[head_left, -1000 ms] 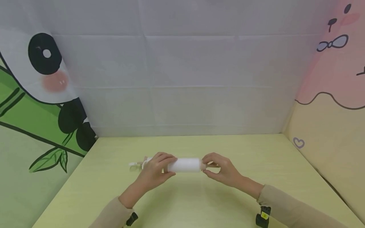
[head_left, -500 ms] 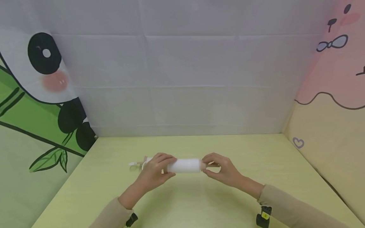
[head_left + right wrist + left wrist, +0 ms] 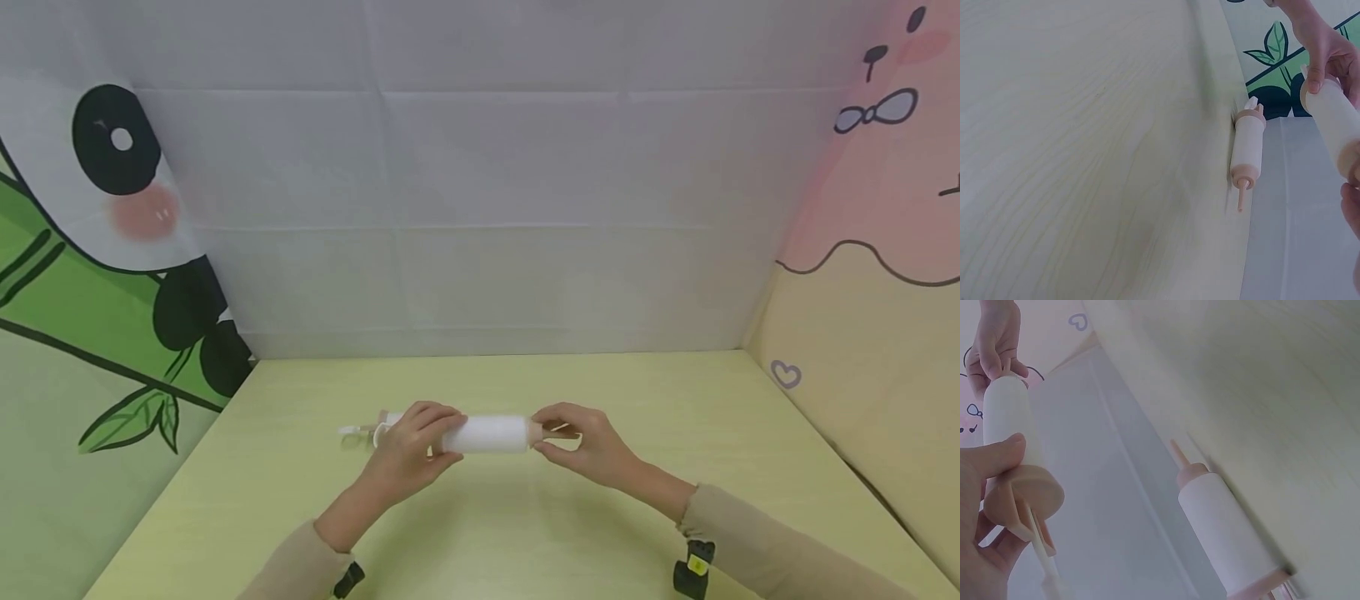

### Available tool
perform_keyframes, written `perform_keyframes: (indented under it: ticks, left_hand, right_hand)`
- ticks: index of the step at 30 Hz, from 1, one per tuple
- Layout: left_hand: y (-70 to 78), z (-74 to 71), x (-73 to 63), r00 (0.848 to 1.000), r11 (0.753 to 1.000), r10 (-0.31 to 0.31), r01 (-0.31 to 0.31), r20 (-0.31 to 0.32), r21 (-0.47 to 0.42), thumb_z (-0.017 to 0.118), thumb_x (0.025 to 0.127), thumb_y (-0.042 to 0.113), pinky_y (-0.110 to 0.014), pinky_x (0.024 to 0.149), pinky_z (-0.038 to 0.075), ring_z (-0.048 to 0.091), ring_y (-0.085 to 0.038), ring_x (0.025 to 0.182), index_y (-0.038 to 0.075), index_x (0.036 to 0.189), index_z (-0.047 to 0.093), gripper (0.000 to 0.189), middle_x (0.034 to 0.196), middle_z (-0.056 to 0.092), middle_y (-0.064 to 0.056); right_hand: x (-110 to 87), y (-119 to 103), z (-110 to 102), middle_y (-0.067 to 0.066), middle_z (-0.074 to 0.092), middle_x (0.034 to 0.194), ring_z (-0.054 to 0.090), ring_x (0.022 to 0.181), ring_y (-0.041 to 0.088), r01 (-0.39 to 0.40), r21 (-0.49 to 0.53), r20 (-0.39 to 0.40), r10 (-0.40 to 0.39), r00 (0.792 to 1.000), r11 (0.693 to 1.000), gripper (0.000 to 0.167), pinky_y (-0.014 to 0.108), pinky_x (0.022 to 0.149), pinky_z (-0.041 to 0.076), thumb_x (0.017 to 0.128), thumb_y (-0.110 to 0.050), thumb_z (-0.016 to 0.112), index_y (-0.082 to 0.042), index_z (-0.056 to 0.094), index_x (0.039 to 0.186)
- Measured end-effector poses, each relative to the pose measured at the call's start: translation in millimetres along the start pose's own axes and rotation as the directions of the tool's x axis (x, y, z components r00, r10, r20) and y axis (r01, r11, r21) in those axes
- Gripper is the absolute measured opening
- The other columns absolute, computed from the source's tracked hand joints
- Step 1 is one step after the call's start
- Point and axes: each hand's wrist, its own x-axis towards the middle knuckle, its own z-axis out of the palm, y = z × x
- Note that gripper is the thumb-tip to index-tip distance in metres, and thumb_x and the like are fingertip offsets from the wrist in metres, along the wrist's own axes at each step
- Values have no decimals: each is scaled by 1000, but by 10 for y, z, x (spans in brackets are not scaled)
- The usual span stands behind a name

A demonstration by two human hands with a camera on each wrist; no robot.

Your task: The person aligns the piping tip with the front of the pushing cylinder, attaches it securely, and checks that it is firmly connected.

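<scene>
A white cylinder with peach ends [image 3: 491, 435], which looks like an icing syringe, is held level above the table. My left hand [image 3: 408, 442] grips its body beside the wide peach collar, with a pale rod [image 3: 1040, 550] jutting from that end. On the narrow peach end, my right hand [image 3: 588, 446] has thumb and fingertips pinched. A matching white and peach syringe [image 3: 1219, 519] lies on the table; in the right wrist view this second syringe [image 3: 1247, 144] shows its thin peach tip and pale far end. In the head view it is mostly hidden behind my left hand.
The pale yellow table [image 3: 480, 533] meets a grey-white cloth wall [image 3: 480, 250] at the back. Printed side walls stand at left [image 3: 90, 367] and right [image 3: 862, 350]. Black wrist cameras sit under both sleeves.
</scene>
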Motion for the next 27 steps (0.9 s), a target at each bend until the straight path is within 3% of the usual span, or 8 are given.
perform_keyframes:
  ticks: [8, 14, 27]
  left_hand:
    - [14, -9, -5, 1000, 999, -21, 21, 1, -27, 86, 55, 8, -31, 68, 54, 56, -23, 94, 5, 102, 65, 51, 100, 63, -6]
    - [32, -24, -3, 1000, 999, -30, 29, -11, -41, 86, 54, 7, -32, 67, 54, 56, -23, 94, 4, 100, 66, 50, 99, 63, -6]
    - [30, -46, -37, 1000, 1000, -22, 22, -1, 0, 86, 55, 9, -29, 67, 54, 56, -21, 94, 6, 101, 66, 50, 100, 64, -4]
  right_hand:
    - [-26, 15, 35, 17, 60, 91, 63, 78, 28, 72, -3, -45, -73, 996, 997, 34, 30, 61, 55, 65, 14, 73, 6, 58, 94]
    - [-15, 18, 20, 19, 58, 93, 61, 80, 30, 120, 13, -22, -120, 993, 993, 39, 30, 62, 55, 62, 17, 72, 7, 56, 96]
    - [-30, 25, 27, 18, 63, 88, 64, 71, 28, 85, -8, -4, -85, 996, 996, 34, 24, 59, 54, 65, 14, 72, 7, 58, 95]
